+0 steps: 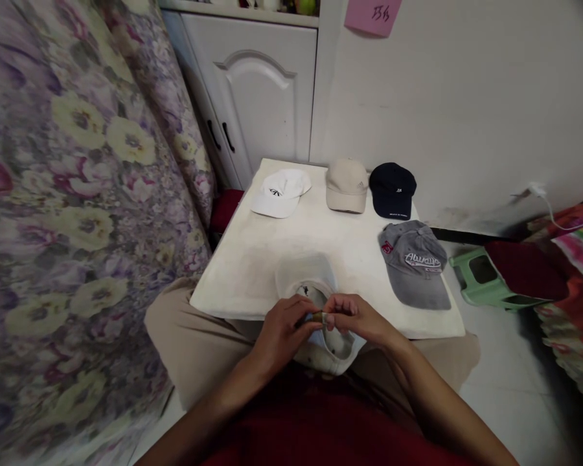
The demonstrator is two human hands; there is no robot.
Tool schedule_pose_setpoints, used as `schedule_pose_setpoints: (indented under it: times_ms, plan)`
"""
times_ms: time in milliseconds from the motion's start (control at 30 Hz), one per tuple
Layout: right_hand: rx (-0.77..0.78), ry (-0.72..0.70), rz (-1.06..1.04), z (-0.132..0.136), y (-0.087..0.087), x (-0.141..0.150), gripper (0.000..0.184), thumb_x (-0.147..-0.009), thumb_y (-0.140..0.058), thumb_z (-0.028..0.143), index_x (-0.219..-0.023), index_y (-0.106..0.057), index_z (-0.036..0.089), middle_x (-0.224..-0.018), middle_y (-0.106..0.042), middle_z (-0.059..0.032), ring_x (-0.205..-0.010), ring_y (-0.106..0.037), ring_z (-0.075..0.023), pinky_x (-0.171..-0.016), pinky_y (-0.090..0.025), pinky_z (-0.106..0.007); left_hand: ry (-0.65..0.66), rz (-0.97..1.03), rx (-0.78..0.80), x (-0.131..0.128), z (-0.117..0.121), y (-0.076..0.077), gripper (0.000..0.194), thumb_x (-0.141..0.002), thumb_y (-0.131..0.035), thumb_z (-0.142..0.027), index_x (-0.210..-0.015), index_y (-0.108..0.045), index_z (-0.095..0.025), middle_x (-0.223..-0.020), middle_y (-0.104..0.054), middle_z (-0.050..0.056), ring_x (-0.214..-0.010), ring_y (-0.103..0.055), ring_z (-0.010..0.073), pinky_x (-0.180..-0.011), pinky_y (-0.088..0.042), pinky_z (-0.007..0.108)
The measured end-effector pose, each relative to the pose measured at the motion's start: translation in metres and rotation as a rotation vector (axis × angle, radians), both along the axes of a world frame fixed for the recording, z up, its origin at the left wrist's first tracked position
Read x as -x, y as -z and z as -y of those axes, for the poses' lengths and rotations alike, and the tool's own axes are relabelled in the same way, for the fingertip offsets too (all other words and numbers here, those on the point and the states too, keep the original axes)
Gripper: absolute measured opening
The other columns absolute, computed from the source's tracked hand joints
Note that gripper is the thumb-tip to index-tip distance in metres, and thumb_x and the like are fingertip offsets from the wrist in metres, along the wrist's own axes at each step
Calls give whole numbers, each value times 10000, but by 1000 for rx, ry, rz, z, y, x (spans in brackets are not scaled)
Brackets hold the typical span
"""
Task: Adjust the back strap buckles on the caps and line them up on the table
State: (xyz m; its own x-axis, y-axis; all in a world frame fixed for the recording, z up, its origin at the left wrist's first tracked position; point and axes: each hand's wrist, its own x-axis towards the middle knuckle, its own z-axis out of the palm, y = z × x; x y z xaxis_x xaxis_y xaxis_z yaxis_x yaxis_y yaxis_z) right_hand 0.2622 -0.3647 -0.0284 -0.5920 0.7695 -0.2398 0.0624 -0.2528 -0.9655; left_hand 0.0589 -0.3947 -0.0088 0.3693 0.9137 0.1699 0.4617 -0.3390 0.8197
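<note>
A pale baseball cap rests upside down at the near edge of the cream-covered table, its opening facing up and its brim lying away from me. Across the opening runs the cap's strap, a small brownish piece on it showing between my fingertips. My left hand pinches the strap from the left. From the right, my right hand pinches it close by, the fingertips of both hands almost meeting. The fingers hide part of the strap and its fastening.
Along the table's far side lie a white cap, a beige cap and a navy cap. A grey cap sits at the right edge. A floral curtain hangs left; a green stool stands right.
</note>
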Motion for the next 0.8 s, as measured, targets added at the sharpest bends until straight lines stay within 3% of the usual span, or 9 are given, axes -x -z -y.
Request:
schedule_pose_setpoints:
  times_ms: [800]
  plan:
    - [-7, -19, -28, 1, -5, -2, 269, -807, -687, 405, -782, -609, 149, -645, -616, 15, -486, -467, -73, -482, -360, -201, 13, 26, -4, -3, -1, -3, 129, -858, -659, -307, -924, -678, -198, -914, -665, 39, -875, -615, 178, -790, -455, 286]
